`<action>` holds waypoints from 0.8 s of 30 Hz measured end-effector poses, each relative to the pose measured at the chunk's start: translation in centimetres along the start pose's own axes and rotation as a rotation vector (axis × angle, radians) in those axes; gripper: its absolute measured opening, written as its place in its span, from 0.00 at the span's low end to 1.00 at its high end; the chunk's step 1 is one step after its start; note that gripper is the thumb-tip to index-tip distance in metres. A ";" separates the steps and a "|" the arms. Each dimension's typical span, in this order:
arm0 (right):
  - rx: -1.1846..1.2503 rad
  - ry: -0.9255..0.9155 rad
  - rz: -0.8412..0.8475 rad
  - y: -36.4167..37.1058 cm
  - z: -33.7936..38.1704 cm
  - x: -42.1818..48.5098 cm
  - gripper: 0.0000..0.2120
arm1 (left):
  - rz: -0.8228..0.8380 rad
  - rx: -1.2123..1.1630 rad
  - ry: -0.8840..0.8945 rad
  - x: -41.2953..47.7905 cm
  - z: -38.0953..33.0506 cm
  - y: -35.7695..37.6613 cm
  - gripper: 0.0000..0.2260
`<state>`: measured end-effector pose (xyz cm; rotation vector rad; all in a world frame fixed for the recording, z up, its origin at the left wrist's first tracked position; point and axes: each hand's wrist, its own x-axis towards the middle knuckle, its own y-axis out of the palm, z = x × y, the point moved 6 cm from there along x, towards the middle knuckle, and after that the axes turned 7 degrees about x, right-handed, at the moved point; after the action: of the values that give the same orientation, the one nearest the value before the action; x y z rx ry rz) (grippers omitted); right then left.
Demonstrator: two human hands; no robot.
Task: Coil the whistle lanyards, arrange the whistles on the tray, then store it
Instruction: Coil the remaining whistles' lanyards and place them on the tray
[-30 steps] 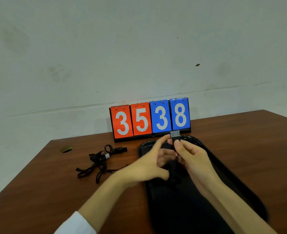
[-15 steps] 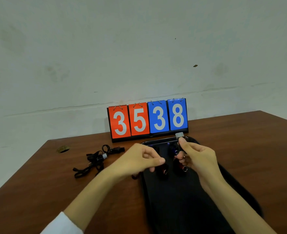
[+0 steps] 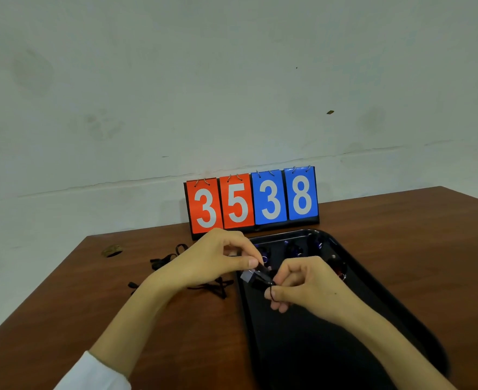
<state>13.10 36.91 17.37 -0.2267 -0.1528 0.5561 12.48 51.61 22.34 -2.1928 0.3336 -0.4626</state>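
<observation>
Landmark = red-and-blue flip scoreboard reading 3538 (image 3: 251,201), standing at back of the brown wooden counter (image 3: 417,249).

Far left of scoreboard, near counter edge: small brownish scrap (image 3: 112,250), can't tell what it is. Front-left of scoreboard: tangle of loose black cord lanyards (image 3: 164,258) on the counter, not coiled yet, partly hidden behind left wrist; more black cord (image 3: 214,288) pokes out under that wrist.

Left hand (image 3: 209,260), in front of scoreboard: pinched shut w/ thumb + forefinger on the top end of a small black whistle w/ grey mouthpiece (image 3: 256,275). Whistle sits btwn both hands, over near-left rim of the glossy black plastic tray (image 3: 378,291), which lies front-right of scoreboard. Right hand (image 3: 305,285): closed on the whistle's other end, thin dark cord looped round a fingertip (image 3: 273,294). Several dark coiled whistles (image 3: 294,249) lie in a row at tray's far end, closest to scoreboard; one more (image 3: 337,267) to the right.

Doing it well (my judgement): keep cord taut, wind tight even turns, tuck the end so it doesn't spring, then set it beside the row.

Vs 0.5 s ago: hands have closed together; left, which was apart + empty-looking, now pinches the whistle; whistle dropped lower, nearer the person; view tilted slightly
</observation>
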 end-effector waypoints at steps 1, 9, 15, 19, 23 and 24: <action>0.034 -0.009 0.027 0.0 0.2 -0.1 0.02 | 0.006 -0.073 -0.034 -0.1 0.4 0.1 0.04; 0.250 -0.152 -0.097 -1.1 1.1 0.0 0.03 | 0.198 -0.525 -0.202 -0.4 1.1 3.8 0.08; 0.012 -0.144 -0.509 -3.4 0.1 -0.4 0.03 | 0.092 -0.298 -0.223 0.3 0.7 4.3 0.07; -0.327 -0.150 -0.574 -3.5 -0.4 -0.5 0.04 | 0.049 0.019 -0.178 0.4 -0.3 4.0 0.05; -0.435 -0.092 -0.336 -2.2 -0.6 0.1 0.05 | -0.011 0.232 -0.126 0.2 -0.6 2.7 0.05; -0.433 -0.075 -0.264 -1.7 -0.6 0.2 0.05 | -0.007 0.248 -0.122 0.2 -0.5 2.4 0.05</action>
<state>14.21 35.49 17.27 -0.5973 -0.3715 0.2625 12.25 49.78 20.75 -1.9701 0.1914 -0.3517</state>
